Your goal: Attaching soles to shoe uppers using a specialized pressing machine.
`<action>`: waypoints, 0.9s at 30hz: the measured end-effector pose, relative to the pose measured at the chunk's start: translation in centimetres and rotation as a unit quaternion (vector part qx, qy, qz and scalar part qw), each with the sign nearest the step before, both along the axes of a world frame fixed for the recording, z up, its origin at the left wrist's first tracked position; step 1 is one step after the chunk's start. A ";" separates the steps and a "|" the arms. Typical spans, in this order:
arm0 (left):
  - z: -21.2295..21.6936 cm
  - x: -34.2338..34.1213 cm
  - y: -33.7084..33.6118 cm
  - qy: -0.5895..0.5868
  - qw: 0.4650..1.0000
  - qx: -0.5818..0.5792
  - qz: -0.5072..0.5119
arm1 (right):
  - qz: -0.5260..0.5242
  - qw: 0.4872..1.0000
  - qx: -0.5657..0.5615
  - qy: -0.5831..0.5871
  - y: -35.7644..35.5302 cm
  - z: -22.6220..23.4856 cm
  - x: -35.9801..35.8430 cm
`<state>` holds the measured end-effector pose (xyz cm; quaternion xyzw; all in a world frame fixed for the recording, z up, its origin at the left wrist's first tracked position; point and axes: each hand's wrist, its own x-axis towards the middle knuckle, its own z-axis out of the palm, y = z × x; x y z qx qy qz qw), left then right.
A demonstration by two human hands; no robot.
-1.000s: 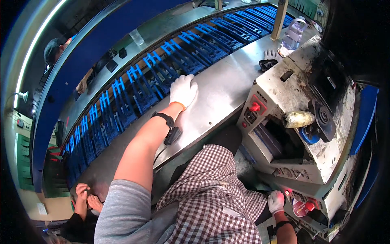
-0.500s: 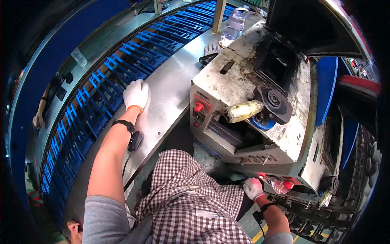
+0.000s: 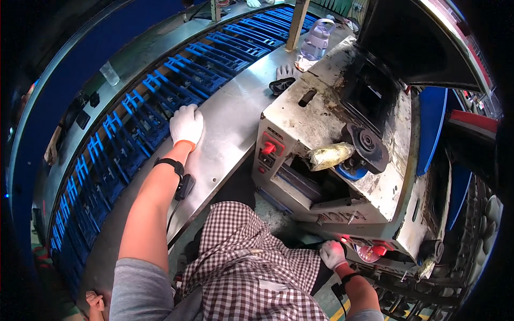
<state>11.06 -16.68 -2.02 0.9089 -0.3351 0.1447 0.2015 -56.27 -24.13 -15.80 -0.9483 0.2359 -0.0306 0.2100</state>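
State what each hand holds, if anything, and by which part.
The left hand lies on the metal table, holding nothing visible; for the right hand, it cannot be told.

We've got a passable strip along the shiny metal tabletop (image 3: 235,117), between the blue metal racks (image 3: 227,60) and the stained off-white boxy machine (image 3: 286,115). Upright wooden post (image 3: 297,27) and translucent lilac bottle (image 3: 315,44) crowd its far end.

Glare on metal counter (image 3: 227,115); corners black (edges fisheye-bent).
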 end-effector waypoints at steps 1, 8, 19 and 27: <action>0.2 -0.2 -0.2 -0.009 1.000 0.004 -0.013 | 0.000 1.000 -0.010 0.006 0.0 -0.1 -0.1; -0.1 -0.1 -0.1 -0.005 1.000 -0.001 -0.019 | -0.014 1.000 0.012 -0.004 0.0 -0.2 -0.1; -0.1 0.1 0.0 0.024 1.000 0.012 -0.007 | -0.009 1.000 0.000 0.013 0.0 0.1 -0.1; -0.1 0.0 0.0 0.017 1.000 0.010 -0.008 | -0.014 1.000 0.001 0.003 0.1 0.0 -0.2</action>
